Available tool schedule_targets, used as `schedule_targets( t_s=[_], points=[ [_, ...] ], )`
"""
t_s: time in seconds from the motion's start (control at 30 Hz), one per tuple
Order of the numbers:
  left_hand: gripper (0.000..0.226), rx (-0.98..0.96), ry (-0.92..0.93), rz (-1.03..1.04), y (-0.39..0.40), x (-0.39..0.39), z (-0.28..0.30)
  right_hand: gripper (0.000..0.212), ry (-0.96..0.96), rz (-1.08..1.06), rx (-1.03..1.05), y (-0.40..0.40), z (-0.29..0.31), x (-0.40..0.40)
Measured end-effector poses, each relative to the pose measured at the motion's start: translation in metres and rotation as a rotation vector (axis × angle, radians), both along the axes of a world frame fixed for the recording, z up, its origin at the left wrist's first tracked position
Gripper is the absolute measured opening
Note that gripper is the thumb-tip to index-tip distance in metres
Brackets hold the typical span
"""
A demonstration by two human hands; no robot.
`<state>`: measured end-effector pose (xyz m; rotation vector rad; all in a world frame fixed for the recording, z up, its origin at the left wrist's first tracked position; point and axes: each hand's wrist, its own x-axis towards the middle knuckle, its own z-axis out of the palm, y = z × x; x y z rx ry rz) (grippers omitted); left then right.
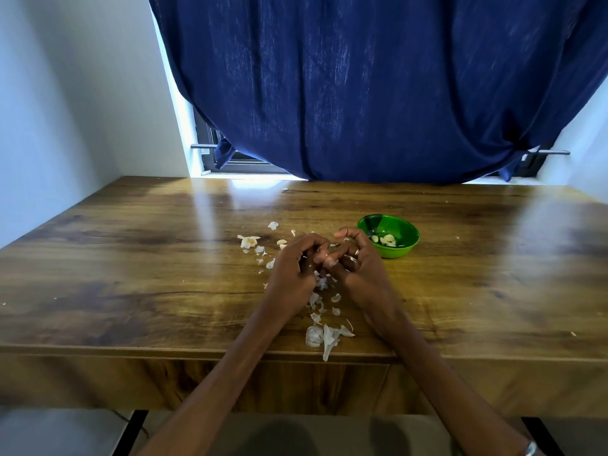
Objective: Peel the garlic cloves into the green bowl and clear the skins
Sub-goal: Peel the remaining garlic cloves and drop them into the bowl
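Note:
My left hand (296, 261) and my right hand (353, 258) meet over the middle of the wooden table (131, 274), fingers curled together round a small garlic clove (329, 260) that is mostly hidden between the fingertips. The green bowl (399, 251) stands just right of my right hand and holds several peeled cloves (386, 239). White garlic skins (324, 337) lie scattered under and in front of my hands, down to the table's front edge. More skins and a garlic remnant (249, 241) lie to the left of my left hand.
A dark blue curtain (378, 93) hangs over the window behind the table's far edge. White walls stand at left and right. Small skin flecks (284, 189) lie near the far edge. The table's front edge runs just below the skins.

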<state>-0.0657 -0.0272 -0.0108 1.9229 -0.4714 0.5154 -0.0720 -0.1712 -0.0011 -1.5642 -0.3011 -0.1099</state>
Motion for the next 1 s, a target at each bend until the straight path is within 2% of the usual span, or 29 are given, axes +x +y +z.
schedule_targets(
  t_s=[0.13,0.43,0.63,0.8,1.0],
  points=[
    [0.033,-0.02,-0.09,0.061,0.0,-0.001,-0.001,0.043,-0.019,0.01,0.05,0.006,0.0,0.0],
    [0.027,0.013,-0.137,0.125,0.0,-0.002,-0.002,0.031,0.003,0.069,0.215,0.005,-0.004,-0.001],
    [0.015,-0.111,-0.174,0.166,0.001,-0.008,0.002,0.024,0.057,0.095,0.344,0.003,0.001,-0.004],
    [0.042,-0.16,-0.184,0.189,0.001,-0.011,0.003,0.019,0.132,0.048,0.383,0.001,0.0,-0.001],
    [0.044,-0.148,-0.254,0.184,0.0,-0.018,0.009,0.016,0.143,0.047,0.337,0.0,0.0,-0.002]
  ],
)
